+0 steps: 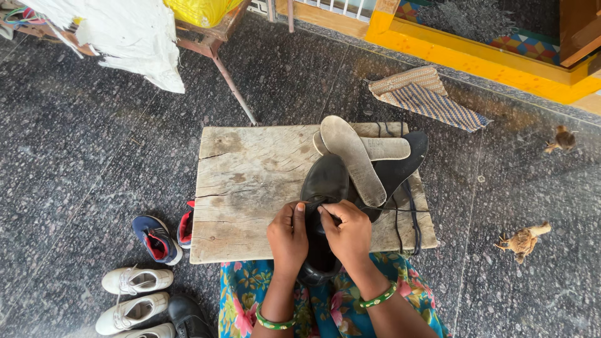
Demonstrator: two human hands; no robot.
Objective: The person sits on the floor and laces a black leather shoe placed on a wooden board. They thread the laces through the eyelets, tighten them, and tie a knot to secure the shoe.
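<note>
Now both hands pinch at the black shoe (324, 188), lying at 6 o'clock on the wooden board (250, 181). Left hand (288, 235) closes on its tongue area, right hand (347, 230) nips the lace (407, 213). Two insoles (354, 156) lean at 1 o'clock; I think a sharp tug could tip them off.

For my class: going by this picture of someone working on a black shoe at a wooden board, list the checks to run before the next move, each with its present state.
1. Both hands on the black shoe: left hand and right hand at its lacing area: ok.
2. Shoe resting on the wooden board: ok.
3. Insoles clear of the hands: ok.
4. Loose black lace free of tangles: cannot tell.
5. Lace gripped in the fingers: cannot tell.
</note>
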